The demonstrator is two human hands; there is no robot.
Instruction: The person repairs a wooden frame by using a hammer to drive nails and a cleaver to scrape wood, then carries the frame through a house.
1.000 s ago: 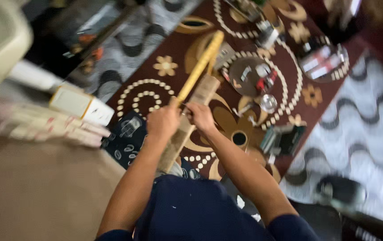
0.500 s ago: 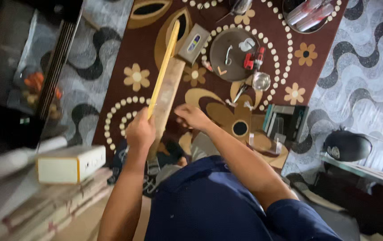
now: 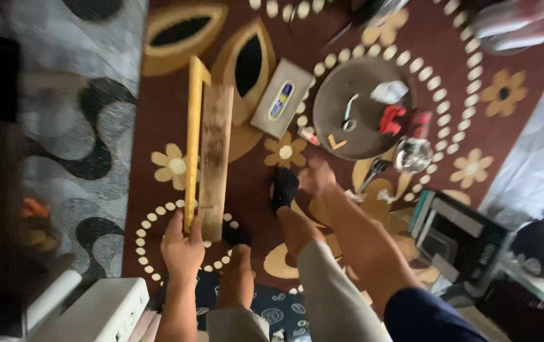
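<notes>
My left hand (image 3: 182,248) grips the near end of a yellow strip (image 3: 192,142) and the wooden plank (image 3: 215,152) lying beside it; both stretch away from me over the patterned carpet (image 3: 158,95). My right hand (image 3: 317,177) reaches, blurred, toward the round brown tray (image 3: 348,88); I cannot tell whether it is closed.

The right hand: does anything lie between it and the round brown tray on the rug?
Nothing visible does. The right hand hovers over bare rug just short of the round brown tray; the small box lies off to one side.
</notes>
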